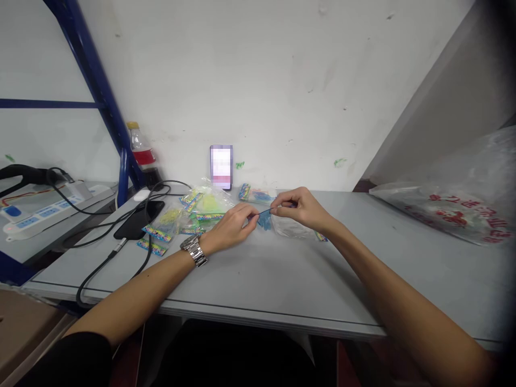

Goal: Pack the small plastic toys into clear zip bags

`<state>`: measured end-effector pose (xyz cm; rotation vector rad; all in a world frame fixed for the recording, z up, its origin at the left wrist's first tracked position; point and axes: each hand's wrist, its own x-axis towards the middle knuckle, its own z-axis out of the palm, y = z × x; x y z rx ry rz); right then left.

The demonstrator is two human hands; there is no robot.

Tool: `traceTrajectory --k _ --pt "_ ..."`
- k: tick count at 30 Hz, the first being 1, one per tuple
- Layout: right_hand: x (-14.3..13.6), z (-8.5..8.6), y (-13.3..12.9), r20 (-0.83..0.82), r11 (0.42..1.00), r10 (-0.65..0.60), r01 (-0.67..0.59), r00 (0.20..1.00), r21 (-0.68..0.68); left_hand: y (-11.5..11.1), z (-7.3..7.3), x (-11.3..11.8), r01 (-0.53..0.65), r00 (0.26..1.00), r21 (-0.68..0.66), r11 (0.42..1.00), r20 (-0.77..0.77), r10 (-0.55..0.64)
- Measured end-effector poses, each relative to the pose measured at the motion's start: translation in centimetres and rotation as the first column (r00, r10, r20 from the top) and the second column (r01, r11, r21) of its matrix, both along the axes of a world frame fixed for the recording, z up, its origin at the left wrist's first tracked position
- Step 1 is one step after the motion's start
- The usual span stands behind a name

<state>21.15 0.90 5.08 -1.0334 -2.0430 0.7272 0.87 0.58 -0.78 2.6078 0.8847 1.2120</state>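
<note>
This looks like a plain workroom, though I can't tell just what kind. A gray tabletop (250, 279) stands against a white wall (282, 97) with marks and green spots on it. A blue frame (87, 59) is on the left, near a white power strip (48, 216) with cords. Small packets (166, 221) and a big plastic bag (459, 212) lie on the tabletop.

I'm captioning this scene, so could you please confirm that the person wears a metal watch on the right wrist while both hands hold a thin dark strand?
Not quite: the head view shows the metal watch on the left wrist, not the right. The left hand and right hand do hold the thin dark strand.
</note>
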Motion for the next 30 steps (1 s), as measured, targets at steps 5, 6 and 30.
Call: traceTrajectory --k 5,6,30 --pt "-0.07 0.01 0.08 -0.073 0.997 0.031 -0.026 0.997 0.075 0.01 0.04 0.02 0.010 1.000 -0.009 1.000 0.019 -0.010" --pt "-0.01 0.04 0.10 -0.068 0.996 0.030 -0.024 0.997 0.083 -0.02 0.08 0.00 0.008 1.000 -0.018 1.000 0.024 -0.007" --pt "0.28 0.66 -0.49 0.081 1.000 0.021 -0.020 0.996 -0.016 -0.18 0.47 0.05 0.024 1.000 -0.131 0.991 -0.008 -0.025"
